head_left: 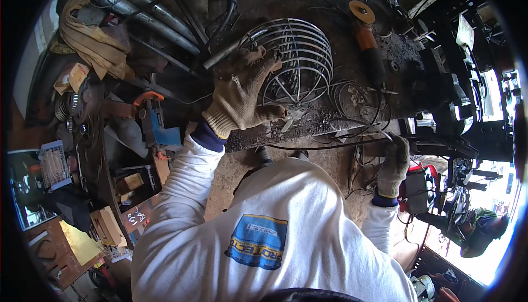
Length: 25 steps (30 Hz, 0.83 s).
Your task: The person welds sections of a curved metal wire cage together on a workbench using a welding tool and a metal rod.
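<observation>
A wire cage (305,63) of curved metal rings and radial spokes lies on the dark, grimy workbench. Beside its left edge is my left hand (236,93), in a soiled knit glove, thumb and fingers spread wide apart. The thumb reaches the small flat piece (288,123) by the hub of the spokes; whether it presses on it I cannot tell. My right hand (392,167), gloved too, is low at the right by the bench's near edge. Its fingers look curled round a cable (366,126), though they are partly hidden.
An angle grinder (368,46) with a tan disc lies right of the cage, among looped cables and dark debris. Metal pipes (154,19) and a yellowish cloth (91,35) are at the upper left. A blue clamp (158,123) stands left of my forearm. Someone in dark clothing (484,233) is at far right.
</observation>
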Available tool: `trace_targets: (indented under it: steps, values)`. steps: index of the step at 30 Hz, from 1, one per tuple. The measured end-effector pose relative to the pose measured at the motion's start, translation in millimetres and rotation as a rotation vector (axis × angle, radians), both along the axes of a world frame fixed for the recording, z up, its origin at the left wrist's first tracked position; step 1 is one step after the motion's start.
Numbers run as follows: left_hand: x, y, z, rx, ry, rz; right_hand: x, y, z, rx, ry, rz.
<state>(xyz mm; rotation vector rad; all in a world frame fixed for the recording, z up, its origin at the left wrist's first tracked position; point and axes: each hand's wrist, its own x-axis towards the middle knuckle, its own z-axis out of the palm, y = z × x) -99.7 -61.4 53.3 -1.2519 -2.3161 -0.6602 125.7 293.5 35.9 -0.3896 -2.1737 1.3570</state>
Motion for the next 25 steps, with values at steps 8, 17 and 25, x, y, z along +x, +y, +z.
trace_targets:
  steps: [8, 17, 25]
  values:
    - [16.5, 6.9, 9.9, -0.005, 0.057, 0.078, -3.1, 6.0, -1.5, 0.004, 0.003, 0.019]
    - [39.7, 11.3, 26.5, 0.139, 0.153, 0.007, -7.0, -1.2, 17.2, -0.272, 0.021, 0.07]
    - [123.0, 28.7, -29.6, 0.452, -1.069, 0.028, -43.2, -59.3, 0.5, -0.742, -0.201, 0.105]
